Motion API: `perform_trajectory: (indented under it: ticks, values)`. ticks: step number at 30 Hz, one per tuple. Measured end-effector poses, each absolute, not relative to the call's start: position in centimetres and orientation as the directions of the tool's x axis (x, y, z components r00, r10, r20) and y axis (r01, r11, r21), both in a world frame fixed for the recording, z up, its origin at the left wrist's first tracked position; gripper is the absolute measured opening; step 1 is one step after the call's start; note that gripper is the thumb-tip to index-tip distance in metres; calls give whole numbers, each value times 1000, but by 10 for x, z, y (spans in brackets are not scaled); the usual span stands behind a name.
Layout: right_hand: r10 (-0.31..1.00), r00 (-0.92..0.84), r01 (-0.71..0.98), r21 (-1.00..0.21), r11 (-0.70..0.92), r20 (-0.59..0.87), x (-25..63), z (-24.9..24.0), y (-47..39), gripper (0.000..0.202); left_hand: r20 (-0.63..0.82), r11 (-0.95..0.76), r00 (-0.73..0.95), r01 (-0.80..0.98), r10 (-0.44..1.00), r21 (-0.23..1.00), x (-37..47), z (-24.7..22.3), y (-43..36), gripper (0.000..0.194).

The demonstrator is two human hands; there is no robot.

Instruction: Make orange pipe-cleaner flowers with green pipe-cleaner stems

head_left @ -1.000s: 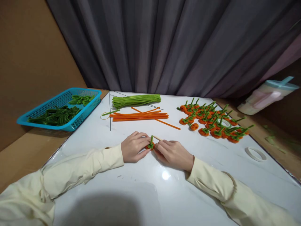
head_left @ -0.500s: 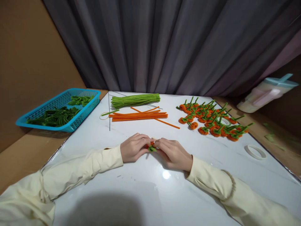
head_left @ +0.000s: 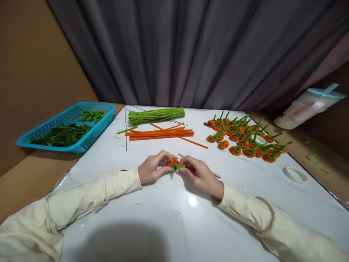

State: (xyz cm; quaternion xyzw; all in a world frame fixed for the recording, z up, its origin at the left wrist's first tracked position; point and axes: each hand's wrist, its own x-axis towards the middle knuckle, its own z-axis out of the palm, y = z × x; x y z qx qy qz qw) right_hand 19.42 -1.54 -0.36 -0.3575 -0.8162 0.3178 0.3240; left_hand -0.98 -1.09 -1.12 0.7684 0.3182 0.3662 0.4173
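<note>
Left hand pinches a fuzzy pumpkin by its orange side, between the hands; right hand grips its green stem, pointing to 3 o'clock. Opposed holds likely stop it twisting. Stick runs under right hand; contact hidden. Orange wires at 11, presumably for reach; other pumpkins at 2, mostly stem-up, probably steadied by broad bottoms.
</note>
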Motion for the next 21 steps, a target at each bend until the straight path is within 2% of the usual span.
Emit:
perform_trajectory:
  ticks: [2,4,7,14,21]
  values:
    - [801,-521,369,-768,523,295,193,-3,-15,4,182,-253,501,77,846,964,-8,-11,-9,22]
    - [808,-513,365,-778,512,291,193,-2,-16,7,93,-113,474,14,876,994,-6,-10,-7,29]
    - [826,-485,371,-788,492,287,192,-3,-17,11,37,-29,461,-23,886,999,-4,-7,-7,33]
    - [815,-468,355,-772,528,342,194,-7,-18,10,66,-129,470,102,880,986,-2,-4,-13,31]
    - [736,-537,367,-671,644,412,196,-6,-17,13,80,-162,477,132,875,978,-4,-6,-14,30]
